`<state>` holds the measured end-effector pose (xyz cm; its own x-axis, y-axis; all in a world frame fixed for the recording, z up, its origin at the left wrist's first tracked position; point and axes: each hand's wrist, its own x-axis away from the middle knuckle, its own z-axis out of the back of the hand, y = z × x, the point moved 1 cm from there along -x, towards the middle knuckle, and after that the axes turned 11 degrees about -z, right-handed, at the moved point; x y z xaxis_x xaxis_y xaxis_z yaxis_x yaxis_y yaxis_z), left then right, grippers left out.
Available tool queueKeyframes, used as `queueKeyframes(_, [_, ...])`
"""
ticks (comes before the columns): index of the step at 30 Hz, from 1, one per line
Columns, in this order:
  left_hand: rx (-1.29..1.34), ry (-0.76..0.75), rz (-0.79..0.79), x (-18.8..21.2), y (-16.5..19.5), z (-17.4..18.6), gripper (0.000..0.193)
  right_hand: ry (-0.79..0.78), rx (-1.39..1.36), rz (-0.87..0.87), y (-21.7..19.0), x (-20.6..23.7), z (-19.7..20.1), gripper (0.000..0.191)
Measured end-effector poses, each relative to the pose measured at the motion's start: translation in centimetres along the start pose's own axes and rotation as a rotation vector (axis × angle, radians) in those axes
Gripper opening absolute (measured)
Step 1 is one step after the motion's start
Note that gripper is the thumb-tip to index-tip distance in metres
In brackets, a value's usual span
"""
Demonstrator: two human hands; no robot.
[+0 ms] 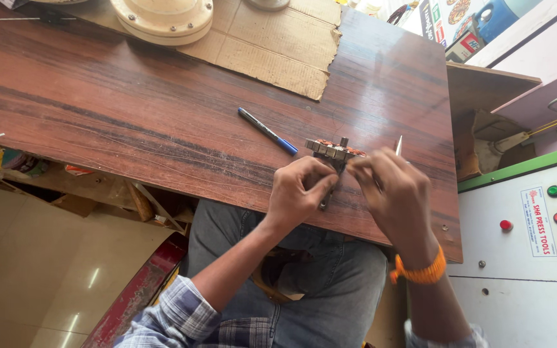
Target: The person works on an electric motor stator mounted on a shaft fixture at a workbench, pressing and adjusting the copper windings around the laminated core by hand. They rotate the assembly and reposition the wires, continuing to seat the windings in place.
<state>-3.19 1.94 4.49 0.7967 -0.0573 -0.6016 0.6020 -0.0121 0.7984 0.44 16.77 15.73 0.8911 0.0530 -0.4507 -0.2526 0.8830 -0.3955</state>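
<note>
Dark reddish wood-grain table (130,109), with a small motor stator (334,151) near its front edge, toward the right corner. Copper windings and grey metal core just visible above the fingers; lower part hidden behind both hands. Left hand (299,193) curled closed around a thin dark rod (327,196) under the stator, thumb and forefinger pinched together. Right hand (394,193) bent over the right side of the stator, fingers closed; back of hand toward camera, so exact hold impossible to tell. Thin pale pointed tool (398,145) sticking up just behind the right hand; whether gripped by it, cannot tell. Orange thread band (420,274) on the right wrist. Blue pen (267,131) lying diagonally just left of the stator, not touching it. Torn brown cardboard (278,38) at the far edge, carrying a cream round housing (162,19), cut off by the picture top. White machine panel (523,225) with red and green buttons beside the right edge.
</note>
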Motion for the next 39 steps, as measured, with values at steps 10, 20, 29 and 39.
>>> queueKeyframes(10, [0.188,0.19,0.413,-0.3,-0.4,-2.0,0.014,-0.312,0.006,-0.372,2.8,-6.9,-2.4,0.012])
queueKeyframes(20, [-0.518,0.104,-0.496,-0.1,2.5,-0.7,0.034,-0.213,-0.022,-0.478,7.4,-5.8,-2.0,0.019])
queueKeyframes(29, [-0.28,-0.534,-0.565,-6.8,-1.6,2.3,0.067,-0.183,-0.366,-0.576,6.6,-4.0,1.9,0.013])
queueKeyframes(39, [-0.21,-0.514,-0.493,-6.8,-2.5,2.2,0.07,-0.275,-0.168,-0.533,1.3,-0.2,1.6,0.01])
